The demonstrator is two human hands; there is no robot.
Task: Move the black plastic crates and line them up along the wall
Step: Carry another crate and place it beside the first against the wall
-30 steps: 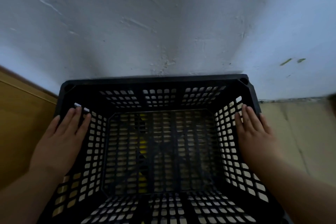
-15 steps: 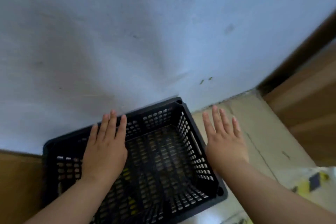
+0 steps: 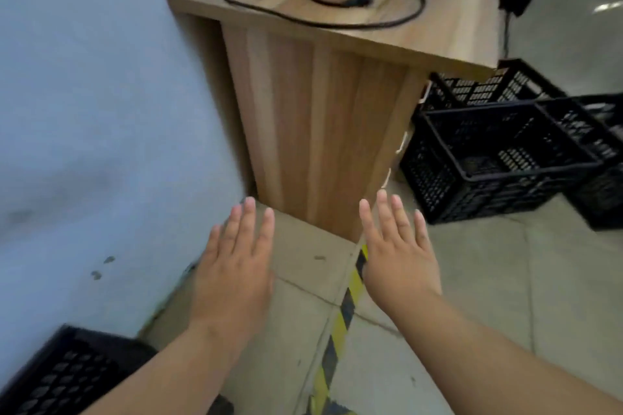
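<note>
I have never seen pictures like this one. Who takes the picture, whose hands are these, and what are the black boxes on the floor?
A camera worn on a person's head takes the picture, looking forward and down. No machine is here. The left hand and right hand are that person's own, open and flat, holding nothing. One black crate stands by the wall at the lower left. More crates wait on the floor at the right, beside a wooden desk. A black cable lies on the desk. A yellow and black stripe runs along the floor.
</note>
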